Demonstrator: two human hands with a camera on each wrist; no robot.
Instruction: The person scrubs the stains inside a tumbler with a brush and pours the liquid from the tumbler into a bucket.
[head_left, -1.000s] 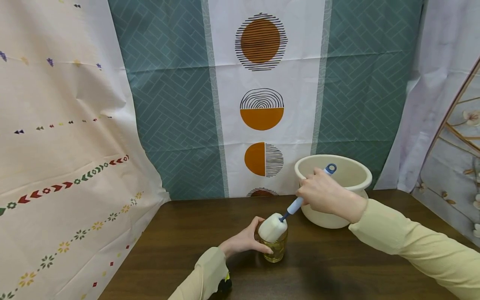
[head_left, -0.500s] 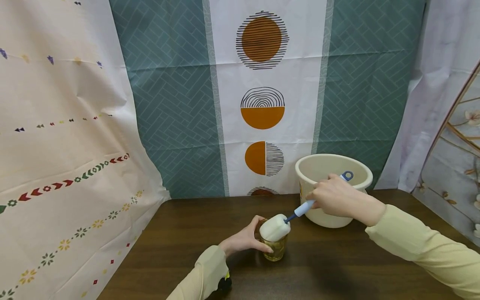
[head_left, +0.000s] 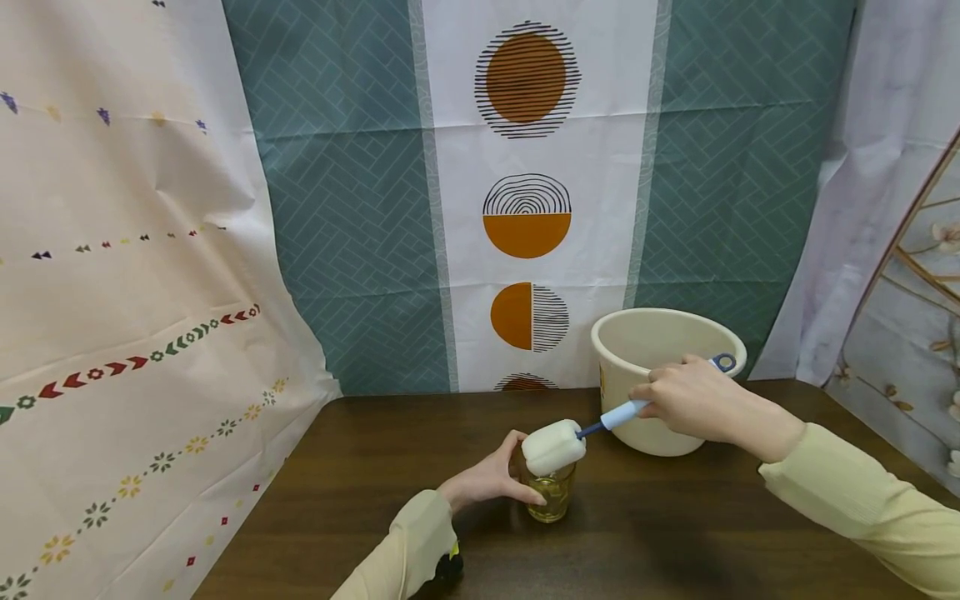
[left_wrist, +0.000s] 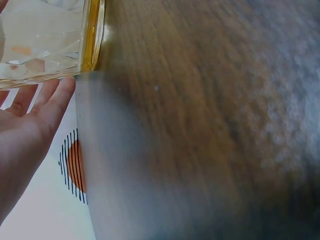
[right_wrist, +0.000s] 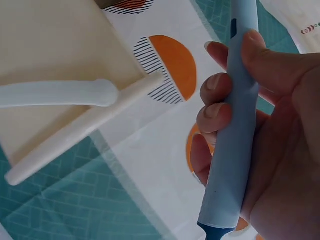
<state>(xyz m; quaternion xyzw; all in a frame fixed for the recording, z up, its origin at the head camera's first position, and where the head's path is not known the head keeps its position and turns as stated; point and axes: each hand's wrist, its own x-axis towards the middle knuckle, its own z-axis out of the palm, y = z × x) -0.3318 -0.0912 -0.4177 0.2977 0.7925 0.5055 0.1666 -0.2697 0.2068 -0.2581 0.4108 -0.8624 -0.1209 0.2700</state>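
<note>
My left hand (head_left: pixel 491 482) holds an amber drinking glass (head_left: pixel 551 498) upright on the table, thumb and fingers round its sides. In the left wrist view, the fingers (left_wrist: pixel 55 102) lie along the faceted wall of the glass (left_wrist: pixel 42 47). My right hand (head_left: pixel 693 400) grips a sponge bottle brush by its light blue handle (head_left: pixel 622 414). Its white sponge head (head_left: pixel 553 447) tilts over the mouth of the glass, largely above the rim. Fingers and thumb wrap the handle (right_wrist: pixel 232 135) in the right wrist view.
A cream-coloured tub (head_left: pixel 611 354) stands at the back right, behind my right hand. The dark wooden table (head_left: pixel 375 450) ends at a patterned cloth backdrop (head_left: pixel 352 250). In the right wrist view, a white rounded bar (right_wrist: pixel 55 93) crosses in front of the tub.
My right hand has moved right and slightly down, tilting the brush flatter. The sponge head has risen further out of the glass. My left hand and the glass have stayed in place.
</note>
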